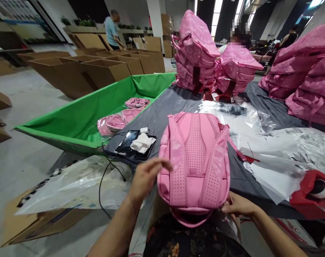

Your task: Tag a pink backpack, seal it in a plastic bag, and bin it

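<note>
A pink backpack (196, 142) lies at the table's near edge with its padded back panel and perforated shoulder straps facing up. The handle loop at its near end hangs toward my body. My left hand (148, 175) is just left of the bag, fingers apart and slightly bent, holding nothing; whether a fingertip touches the strap I cannot tell. At the near right corner, my right hand (239, 205) pinches the bag's edge between thumb and fingers. Its fingertips are partly hidden under that corner.
Pink backpacks (196, 53) stand stacked behind, with more at right. White sheets and clear plastic bags (280, 150) lie right, near a red tape dispenser (309, 196). A phone (129, 139) and white cloth (143, 142) lie left. A green bin (79, 110) holds wrapped pink items. A person stands behind cardboard boxes.
</note>
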`<act>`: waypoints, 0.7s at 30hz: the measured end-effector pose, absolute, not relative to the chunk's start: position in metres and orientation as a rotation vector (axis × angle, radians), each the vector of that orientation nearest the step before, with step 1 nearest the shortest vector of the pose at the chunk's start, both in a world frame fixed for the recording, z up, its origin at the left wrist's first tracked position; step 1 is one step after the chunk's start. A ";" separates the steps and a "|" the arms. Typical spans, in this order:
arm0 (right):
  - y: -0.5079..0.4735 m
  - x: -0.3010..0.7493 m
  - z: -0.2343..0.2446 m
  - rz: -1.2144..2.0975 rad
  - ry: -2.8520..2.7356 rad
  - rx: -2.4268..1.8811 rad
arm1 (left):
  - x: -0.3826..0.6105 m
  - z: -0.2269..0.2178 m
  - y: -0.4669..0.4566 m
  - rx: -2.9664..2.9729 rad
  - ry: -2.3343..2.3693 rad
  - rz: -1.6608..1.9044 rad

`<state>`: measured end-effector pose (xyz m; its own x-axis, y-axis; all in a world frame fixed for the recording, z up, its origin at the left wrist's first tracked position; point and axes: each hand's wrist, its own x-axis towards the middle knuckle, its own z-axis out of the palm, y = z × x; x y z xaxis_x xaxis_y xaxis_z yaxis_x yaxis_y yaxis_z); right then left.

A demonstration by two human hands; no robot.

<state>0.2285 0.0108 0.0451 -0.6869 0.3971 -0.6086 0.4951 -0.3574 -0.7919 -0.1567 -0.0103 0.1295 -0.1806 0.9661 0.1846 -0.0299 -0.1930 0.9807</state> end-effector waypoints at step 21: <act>0.232 -0.003 0.136 -0.775 3.254 1.045 | -0.239 0.121 0.221 0.809 1.790 1.331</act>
